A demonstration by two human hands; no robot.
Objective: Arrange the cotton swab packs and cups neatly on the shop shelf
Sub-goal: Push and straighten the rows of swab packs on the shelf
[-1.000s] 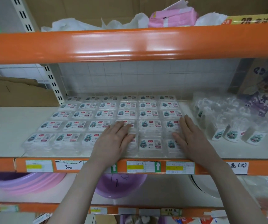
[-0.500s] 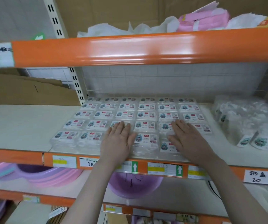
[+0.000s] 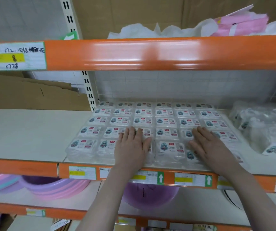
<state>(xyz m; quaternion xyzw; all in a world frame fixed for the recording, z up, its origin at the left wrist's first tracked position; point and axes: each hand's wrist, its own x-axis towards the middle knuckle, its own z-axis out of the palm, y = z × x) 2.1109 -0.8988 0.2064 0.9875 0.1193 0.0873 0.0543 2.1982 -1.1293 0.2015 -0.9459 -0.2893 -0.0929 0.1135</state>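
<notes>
The cotton swab packs [image 3: 164, 124] lay flat in a tidy grid of rows on the white shelf [image 3: 34, 132], reaching from its front edge back to the wire mesh panel [image 3: 184, 85]. The left hand [image 3: 132, 147] rested palm down on the front packs, fingers straight and together, gripping nothing. The right hand [image 3: 209, 146] lay likewise flat on packs further right, fingers extended, holding nothing. The bagged cups [image 3: 265, 125] sat in a loose cluster just beside the grid on the right. Price labels [image 3: 193, 180] were fixed along the orange shelf edge [image 3: 20, 167]. Purple basins [image 3: 149, 195] occupied the shelf below.
</notes>
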